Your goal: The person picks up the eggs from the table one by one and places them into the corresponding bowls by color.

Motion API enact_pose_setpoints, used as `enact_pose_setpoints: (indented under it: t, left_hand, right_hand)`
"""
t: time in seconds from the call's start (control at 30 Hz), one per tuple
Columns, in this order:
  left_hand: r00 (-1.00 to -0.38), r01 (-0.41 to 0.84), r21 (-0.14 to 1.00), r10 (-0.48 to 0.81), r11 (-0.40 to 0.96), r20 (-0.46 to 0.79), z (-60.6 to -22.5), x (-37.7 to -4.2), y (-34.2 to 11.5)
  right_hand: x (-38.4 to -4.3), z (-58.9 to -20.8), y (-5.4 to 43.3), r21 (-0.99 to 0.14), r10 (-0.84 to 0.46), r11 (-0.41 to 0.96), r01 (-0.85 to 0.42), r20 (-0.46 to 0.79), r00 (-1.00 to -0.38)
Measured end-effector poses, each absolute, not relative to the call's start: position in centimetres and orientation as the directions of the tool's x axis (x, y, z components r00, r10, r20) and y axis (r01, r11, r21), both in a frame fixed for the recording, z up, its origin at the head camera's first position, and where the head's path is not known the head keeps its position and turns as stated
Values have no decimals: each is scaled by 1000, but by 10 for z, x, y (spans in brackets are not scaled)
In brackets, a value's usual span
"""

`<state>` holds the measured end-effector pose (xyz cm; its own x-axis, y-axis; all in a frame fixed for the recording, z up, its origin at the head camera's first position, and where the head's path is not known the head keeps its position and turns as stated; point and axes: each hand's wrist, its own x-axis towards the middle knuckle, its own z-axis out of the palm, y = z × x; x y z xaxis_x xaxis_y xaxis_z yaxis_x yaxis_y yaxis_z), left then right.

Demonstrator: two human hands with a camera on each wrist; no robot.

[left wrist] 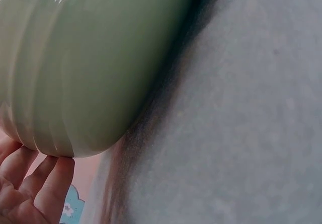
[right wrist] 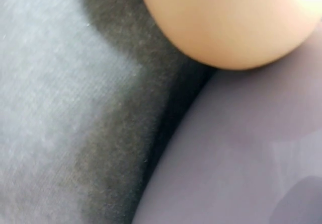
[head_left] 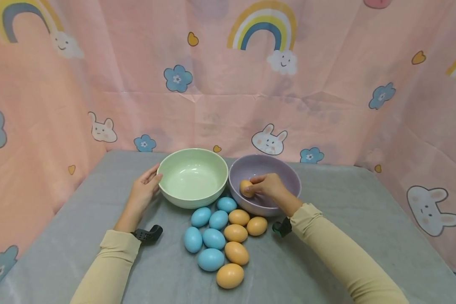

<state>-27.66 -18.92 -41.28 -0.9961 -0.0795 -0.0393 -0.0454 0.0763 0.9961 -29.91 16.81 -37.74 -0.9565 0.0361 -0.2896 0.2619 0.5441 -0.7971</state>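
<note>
- Orange and smooth, so pinch the held egg (head_left: pixel 246 188) lightly, just firmly enough to prevent a slip.
- Judging by the pose, probably at the stage of setting down inside the purple bowl (head_left: pixel 285 171); best to lower fully to the bottom before parting thumb and fingers, to avoid a drop or a roll.
- Mind the same bowl's near edge, close to the right wrist; lift clear of it on the way out.
- Steady the green bowl (head_left: pixel 193 177) gently, without pushing it into the purple one alongside.
- Find the held egg at the left end of the right grip (head_left: pixel 267 185), pinched between thumb and fingertips, within the purple bowl's outline and left of its middle; impossible to tell whether touching the bottom.
- Note the left grip (head_left: pixel 142 185) against the green bowl's outer side, fingers extended and touching rather than wrapped round.
- Avoid nudging the blue eggs (head_left: pixel 213 239) and other orange eggs (head_left: pixel 236 233), close together on the worktop (head_left: pixel 334 236) in front of both bowls.
</note>
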Motion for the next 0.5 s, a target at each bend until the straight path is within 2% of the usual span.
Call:
enact_pose_setpoints:
  t: [0.5]
  left_hand:
    - [-996, -43, 996, -81, 81, -36, -414, -277, -190]
  right_hand:
    - [-297, -375, 167, -803, 31, 527, 277, -308, -951]
